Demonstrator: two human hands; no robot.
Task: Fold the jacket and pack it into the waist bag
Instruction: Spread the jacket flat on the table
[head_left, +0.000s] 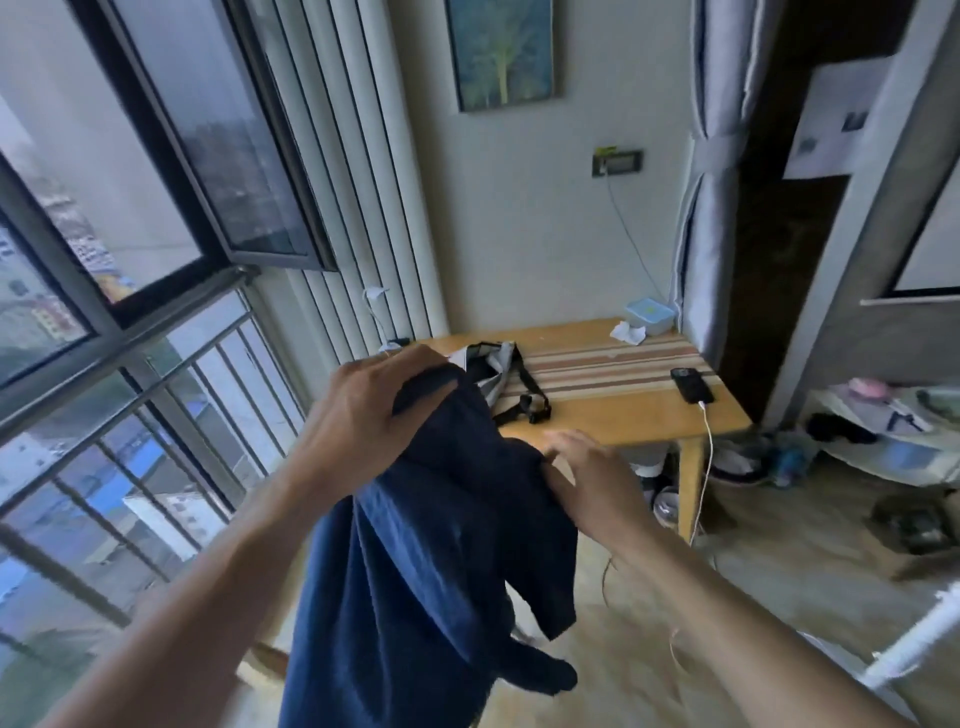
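- Jacket (441, 561): one dark blue garment, held in the air in front of the near edge of the tabletop (613, 415). It hangs down from both hands in loose folds. No label or writing can be read on it.
- Left hand (363, 415): fingers curled and closed over the top of the jacket, gripping a bunch of fabric.
- Right hand (597, 478): lower than and beside the left hand, fingers spread and extended, the palm side against the upper right edge of the jacket. Whether the thumb pinches the fabric cannot be told.
- Waist bag (493, 369): one grey bag with a black strap and buckle, lying on the tabletop just beyond the left hand, partly hidden by the jacket. Its contents cannot be seen.
- Phone (691, 384): one dark phone, on the tabletop beyond and to the right of the right hand, with one white cable (706, 457) plugged in and hanging over the edge.
- Box (649, 314): one pale blue lidded box at the far corner of the tabletop, contents not visible, with one crumpled white tissue (628, 332) just beside it.
- Picture (501, 52): one framed picture on the wall, well above both hands.
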